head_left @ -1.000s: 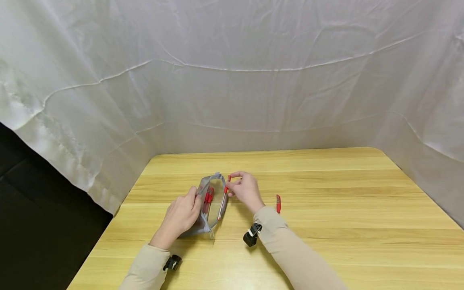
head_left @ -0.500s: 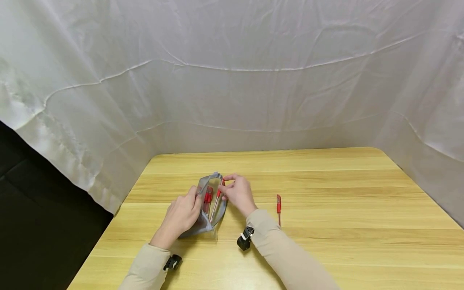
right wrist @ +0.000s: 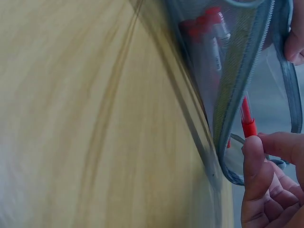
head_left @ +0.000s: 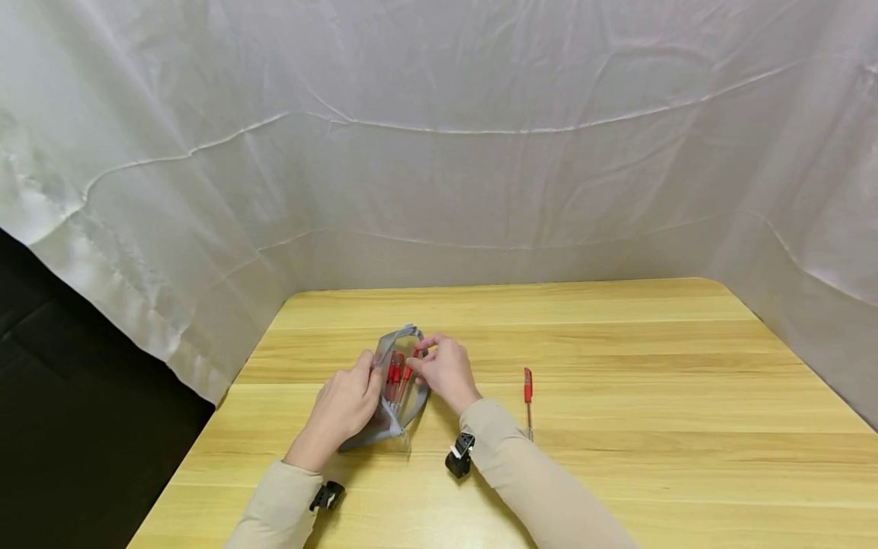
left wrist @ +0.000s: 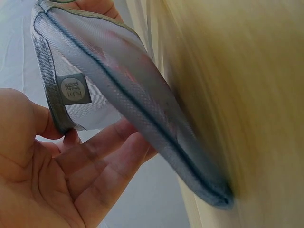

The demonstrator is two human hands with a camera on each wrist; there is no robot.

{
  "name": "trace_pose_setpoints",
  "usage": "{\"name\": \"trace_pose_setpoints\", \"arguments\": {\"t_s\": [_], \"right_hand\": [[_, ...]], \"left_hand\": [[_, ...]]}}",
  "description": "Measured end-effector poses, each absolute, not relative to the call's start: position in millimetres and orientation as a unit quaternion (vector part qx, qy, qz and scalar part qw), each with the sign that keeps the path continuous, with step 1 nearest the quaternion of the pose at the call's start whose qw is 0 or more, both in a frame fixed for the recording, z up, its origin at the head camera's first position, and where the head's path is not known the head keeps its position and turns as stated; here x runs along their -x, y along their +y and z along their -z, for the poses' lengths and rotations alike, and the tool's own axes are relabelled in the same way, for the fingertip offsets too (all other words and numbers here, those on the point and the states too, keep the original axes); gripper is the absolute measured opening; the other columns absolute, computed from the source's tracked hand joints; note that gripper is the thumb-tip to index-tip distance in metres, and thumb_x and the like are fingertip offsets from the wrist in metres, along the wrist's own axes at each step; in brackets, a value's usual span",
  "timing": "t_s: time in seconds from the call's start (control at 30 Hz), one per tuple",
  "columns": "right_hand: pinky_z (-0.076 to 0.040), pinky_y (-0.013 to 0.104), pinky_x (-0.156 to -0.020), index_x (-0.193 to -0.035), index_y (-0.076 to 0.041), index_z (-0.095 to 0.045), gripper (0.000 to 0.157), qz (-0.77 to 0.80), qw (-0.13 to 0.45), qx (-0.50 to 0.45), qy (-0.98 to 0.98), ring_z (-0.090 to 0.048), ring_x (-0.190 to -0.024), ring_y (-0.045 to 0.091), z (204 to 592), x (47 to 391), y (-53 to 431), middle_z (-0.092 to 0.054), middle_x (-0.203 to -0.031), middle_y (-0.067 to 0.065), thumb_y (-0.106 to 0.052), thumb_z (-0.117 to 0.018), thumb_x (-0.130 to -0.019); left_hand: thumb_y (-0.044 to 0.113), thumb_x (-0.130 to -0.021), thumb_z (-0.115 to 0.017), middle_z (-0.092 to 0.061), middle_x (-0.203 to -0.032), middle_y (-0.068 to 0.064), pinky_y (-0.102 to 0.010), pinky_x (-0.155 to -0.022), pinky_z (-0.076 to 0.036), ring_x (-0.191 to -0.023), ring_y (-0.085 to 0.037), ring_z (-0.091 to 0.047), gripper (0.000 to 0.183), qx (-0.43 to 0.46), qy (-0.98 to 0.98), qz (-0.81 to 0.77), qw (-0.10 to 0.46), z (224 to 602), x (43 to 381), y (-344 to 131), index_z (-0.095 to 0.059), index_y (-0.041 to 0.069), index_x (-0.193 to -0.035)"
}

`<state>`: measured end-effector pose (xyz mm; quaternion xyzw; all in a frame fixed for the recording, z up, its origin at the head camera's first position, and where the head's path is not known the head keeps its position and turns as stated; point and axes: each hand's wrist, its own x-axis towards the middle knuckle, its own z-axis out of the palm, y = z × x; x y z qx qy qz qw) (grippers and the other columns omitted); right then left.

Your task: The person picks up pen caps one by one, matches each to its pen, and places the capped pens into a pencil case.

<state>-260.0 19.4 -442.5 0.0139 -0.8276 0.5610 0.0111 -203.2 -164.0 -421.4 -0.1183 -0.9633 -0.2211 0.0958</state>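
My left hand [head_left: 344, 402] grips the edge of a grey mesh zip pouch [head_left: 373, 437], pinching its zipper band between thumb and fingers in the left wrist view. The pouch mouth gapes toward the right. Several red-capped pens [head_left: 395, 369] lie inside, blurred through the mesh. At the mouth, my right hand [head_left: 447, 372] pinches a red pen [right wrist: 248, 127] by one end between thumb and index finger. Its clear barrel points down into the pouch, the rest hidden behind the zipper band in the right wrist view. A small label [left wrist: 73, 89] shows on the pouch's inner side.
Another red-capped pen [head_left: 528, 386] lies on the wooden table [head_left: 652, 412] to the right, its lower end next to my right sleeve. White cloth [head_left: 480, 183] hangs behind and at both sides. Black material [head_left: 75, 427] shows at the left.
My right hand has moved left and slightly down, bringing the pen from the pouch's right rim into its mouth. More of the loose pen on the table shows. The left hand keeps its hold.
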Motion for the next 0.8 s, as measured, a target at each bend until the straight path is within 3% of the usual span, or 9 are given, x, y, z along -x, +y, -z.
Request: {"name": "trace_pose_setpoints", "arguments": {"t_s": [0.8], "right_hand": [[-0.055,0.026,-0.051,-0.110,-0.003,-0.078,0.017,-0.496,-0.004,-0.058,-0.866,-0.069,-0.052,0.012,445.8,261.4,16.0,-0.080,-0.079,0.007,-0.008,-0.082,-0.094]], "left_hand": [[0.020,-0.113,-0.047,-0.044,-0.063,0.001,-0.030,-0.047,-0.031,-0.049,-0.015,-0.042,0.015,0.135,-0.961,0.219,0.099,420.4,204.1,-162.3,-0.050,0.013,-0.100]]}}
